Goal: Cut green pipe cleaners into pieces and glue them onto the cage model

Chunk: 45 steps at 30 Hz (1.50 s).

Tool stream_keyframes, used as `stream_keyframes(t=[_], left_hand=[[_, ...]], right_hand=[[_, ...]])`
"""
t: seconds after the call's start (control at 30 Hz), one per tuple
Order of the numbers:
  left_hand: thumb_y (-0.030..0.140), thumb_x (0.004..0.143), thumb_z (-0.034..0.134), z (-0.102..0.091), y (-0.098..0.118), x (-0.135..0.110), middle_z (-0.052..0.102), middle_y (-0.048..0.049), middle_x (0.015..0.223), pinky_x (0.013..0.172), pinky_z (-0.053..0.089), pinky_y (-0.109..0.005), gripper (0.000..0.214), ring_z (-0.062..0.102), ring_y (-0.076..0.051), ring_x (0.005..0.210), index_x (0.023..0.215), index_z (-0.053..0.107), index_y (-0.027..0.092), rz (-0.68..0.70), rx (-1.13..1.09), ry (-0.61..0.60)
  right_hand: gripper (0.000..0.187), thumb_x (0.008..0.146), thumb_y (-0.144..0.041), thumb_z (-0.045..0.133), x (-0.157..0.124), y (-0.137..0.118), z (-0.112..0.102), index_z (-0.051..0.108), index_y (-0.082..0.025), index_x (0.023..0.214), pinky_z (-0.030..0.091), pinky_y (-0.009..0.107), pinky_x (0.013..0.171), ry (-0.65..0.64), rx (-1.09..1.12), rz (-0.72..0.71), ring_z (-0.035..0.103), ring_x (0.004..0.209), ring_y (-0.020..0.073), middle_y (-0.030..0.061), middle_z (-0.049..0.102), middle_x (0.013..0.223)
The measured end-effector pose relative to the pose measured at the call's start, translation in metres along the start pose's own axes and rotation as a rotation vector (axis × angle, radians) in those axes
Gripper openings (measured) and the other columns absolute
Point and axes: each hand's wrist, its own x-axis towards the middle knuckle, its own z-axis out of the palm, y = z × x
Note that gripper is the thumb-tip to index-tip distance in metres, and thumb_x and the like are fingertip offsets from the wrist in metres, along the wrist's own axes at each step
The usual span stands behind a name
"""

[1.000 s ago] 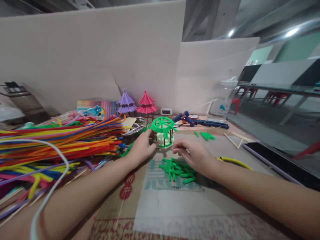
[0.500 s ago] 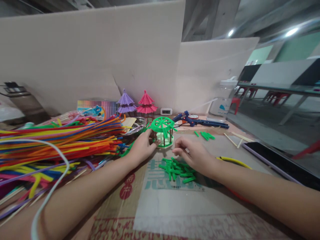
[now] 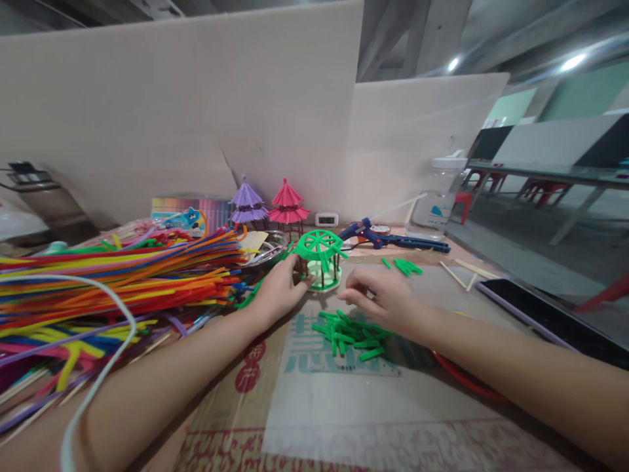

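A small green pavilion model (image 3: pixel 320 246), with a spoked round top, brown posts and a green-rimmed pale base, stands upright in the middle. My left hand (image 3: pixel 281 288) is closed on its left side, thumb by the base and fingers partly hidden behind the posts. To the model's right hovers my right hand (image 3: pixel 378 295), fingers curled in with thumb and forefinger together; whatever they hold, if anything, is hidden. Just below that hand lies a pile of short green pipe-cleaner pieces (image 3: pixel 344 334), apart from the model.
Bundled colourful pipe cleaners (image 3: pixel 122 275) fill the left side. Purple (image 3: pixel 247 202) and pink (image 3: pixel 286 202) pavilion models stand behind, beside a small clock (image 3: pixel 327 219). A blue glue gun (image 3: pixel 376 235), a clear bottle (image 3: pixel 435 200) and a phone (image 3: pixel 545 318) are right; a white cable (image 3: pixel 128 328) crosses front left.
My right wrist and forearm have shifted slightly, covering most of the yellow curved piece and showing more of the red one. My left hand and the green model have stayed put.
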Motion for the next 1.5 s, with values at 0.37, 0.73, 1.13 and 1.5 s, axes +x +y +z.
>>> stream_keyframes(t=[0.37,0.73,1.13,1.5], left_hand=[[0.032,0.085,0.057,0.0,0.0,0.0,0.065,-0.0065,0.095,0.076,0.051,-0.034,0.017,0.065,-0.022,0.087,0.096,0.054,0.019,0.002,-0.007,0.003],[0.034,0.086,0.057,0.0,0.001,0.001,0.065,-0.0071,0.096,0.08,0.05,-0.035,0.019,0.063,-0.023,0.091,0.097,0.054,0.019,0.017,0.009,0.012],[0.035,0.087,0.057,-0.003,0.007,-0.002,0.064,-0.01,0.105,0.085,0.048,-0.038,0.032,0.06,-0.025,0.098,0.114,0.056,0.018,0.108,0.061,0.055],[0.037,0.087,0.058,-0.004,0.01,-0.004,0.063,-0.0097,0.102,0.086,0.047,-0.039,0.028,0.059,-0.027,0.098,0.108,0.055,0.018,0.195,0.187,0.06]], right_hand=[[0.022,0.087,-0.038,0.057,0.018,0.023,-0.033,0.063,-0.019,0.078,0.047,0.03,0.068,0.34,0.229,0.323,0.062,0.068,0.0171,0.0037,0.069,0.071],[0.021,0.08,-0.034,0.067,0.01,0.074,-0.004,0.069,-0.018,0.094,0.057,0.036,0.074,0.354,0.885,0.757,0.061,0.071,0.0141,0.0061,0.069,0.087],[0.038,0.079,-0.029,0.066,0.017,0.025,-0.009,0.064,-0.017,0.115,0.05,0.029,0.062,-0.003,0.474,0.471,0.058,0.062,0.0136,-0.0023,0.061,0.07],[0.047,0.082,-0.063,0.056,0.013,0.044,0.002,0.064,-0.016,0.084,0.043,0.026,0.056,0.055,0.89,0.485,0.054,0.056,0.0119,-0.0004,0.06,0.062]])
